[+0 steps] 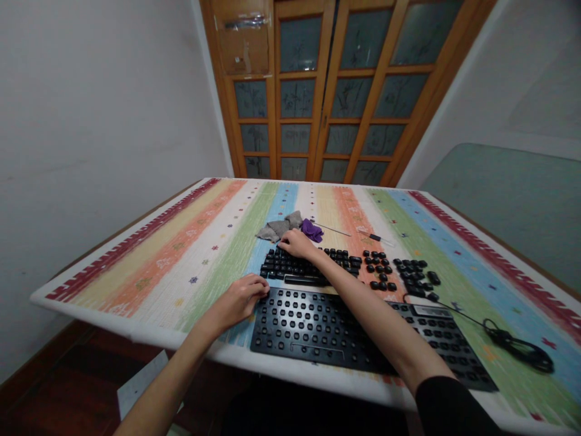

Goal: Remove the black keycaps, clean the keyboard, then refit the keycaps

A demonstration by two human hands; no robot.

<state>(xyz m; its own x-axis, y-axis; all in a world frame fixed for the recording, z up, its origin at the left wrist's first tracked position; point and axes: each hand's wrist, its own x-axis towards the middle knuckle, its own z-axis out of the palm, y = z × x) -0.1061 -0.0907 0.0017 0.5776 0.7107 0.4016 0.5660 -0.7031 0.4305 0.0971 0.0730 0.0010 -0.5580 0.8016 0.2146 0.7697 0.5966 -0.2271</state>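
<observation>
A black keyboard (308,327) stripped of its caps, its key posts bare, lies at the table's near edge. My left hand (245,298) is at its top left corner, fingers pressed together; what they hold, if anything, is hidden. Just beyond the keyboard, loose black keycaps (276,266) are laid out in rows, with the long space bar (306,280) in front. Across the board reaches my right arm. My right hand (297,243) is over the back row of keycaps, its fingers closed at a keycap there. The right forearm covers part of the keyboard and caps.
Behind the keycaps lie a grey cloth (273,231), a purple cloth (312,231), a thin metal rod (333,229) and a small tool with a black middle (374,237). More keycaps (413,272) sit to the right. A coiled black cable (521,351) rests at far right.
</observation>
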